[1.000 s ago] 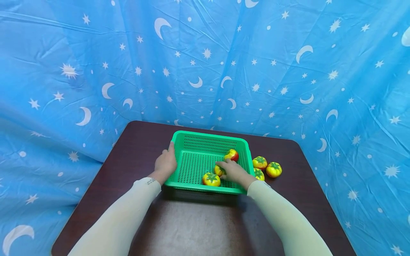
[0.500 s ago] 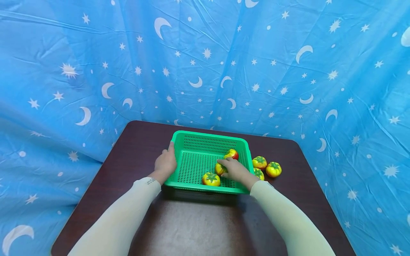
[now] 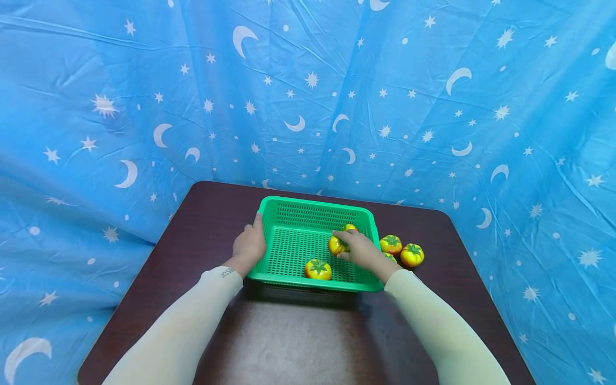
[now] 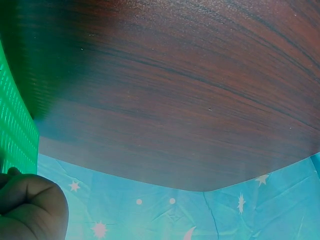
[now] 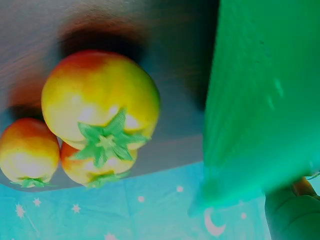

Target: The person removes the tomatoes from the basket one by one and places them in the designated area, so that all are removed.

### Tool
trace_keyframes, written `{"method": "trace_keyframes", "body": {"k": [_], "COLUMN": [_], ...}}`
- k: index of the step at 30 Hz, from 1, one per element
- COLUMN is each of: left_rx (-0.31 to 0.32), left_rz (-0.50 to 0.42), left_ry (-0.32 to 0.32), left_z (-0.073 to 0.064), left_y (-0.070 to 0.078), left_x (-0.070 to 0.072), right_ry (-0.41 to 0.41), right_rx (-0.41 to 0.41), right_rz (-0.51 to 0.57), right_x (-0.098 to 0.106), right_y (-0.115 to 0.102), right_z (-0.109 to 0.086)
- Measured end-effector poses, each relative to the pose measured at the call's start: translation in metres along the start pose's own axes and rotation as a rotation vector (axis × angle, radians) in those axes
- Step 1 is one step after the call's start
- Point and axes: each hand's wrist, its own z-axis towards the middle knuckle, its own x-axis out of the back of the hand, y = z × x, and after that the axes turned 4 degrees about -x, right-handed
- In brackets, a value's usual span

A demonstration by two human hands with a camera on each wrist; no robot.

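A green plastic basket [image 3: 294, 251] with slotted walls stands on the dark table. My left hand [image 3: 249, 246] grips its left rim; in the left wrist view curled fingers [image 4: 35, 210] show beside the basket wall [image 4: 15, 120]. Inside the basket, my right hand [image 3: 362, 251] holds a yellow-red tomato [image 3: 337, 245], partly covered by the fingers. Another tomato [image 3: 318, 269] with a green leafy top sits near the front wall. Behind the right hand, a further tomato [image 3: 350, 227] is mostly hidden.
Three tomatoes lie on the table just right of the basket: one at the back [image 3: 391, 244], one farther right [image 3: 412, 255], and one half hidden by the right wrist, large in the right wrist view [image 5: 102, 95]. A blue star-and-moon curtain [image 3: 308, 107] surrounds the table [image 3: 289, 337].
My right hand has shifted right and slightly away with the tomato, now covering more of the tomato at the back. The left hand and the basket stay where they were.
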Motion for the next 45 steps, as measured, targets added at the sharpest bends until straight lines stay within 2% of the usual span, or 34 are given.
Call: {"method": "trace_keyframes", "body": {"k": [8,16,27,34,45], "left_rx": [-0.001,-0.01,-0.008,-0.005,-0.013], "left_rz": [-0.002,0.028,0.026,0.016,0.006], "left_ry": [0.007,0.001,0.004,0.001,0.007], "left_z": [0.0,0.0,-0.001,-0.001,-0.001], "left_y": [0.001,0.001,0.002,0.003,0.0], "left_x": [0.001,0.001,0.001,0.0,0.0], "right_ry": [0.022,0.057,0.126,0.143,0.175], "right_rx": [-0.021,-0.036,-0.062,-0.11,-0.13], "right_rz": [0.037,0.044,0.047,0.058,0.091], "right_x": [0.021,0.028,0.043,0.047,0.048], "right_y": [0.0,0.002,0.023,0.032,0.042], "right_z": [-0.005,-0.013,-0.021,-0.03,-0.041]}}
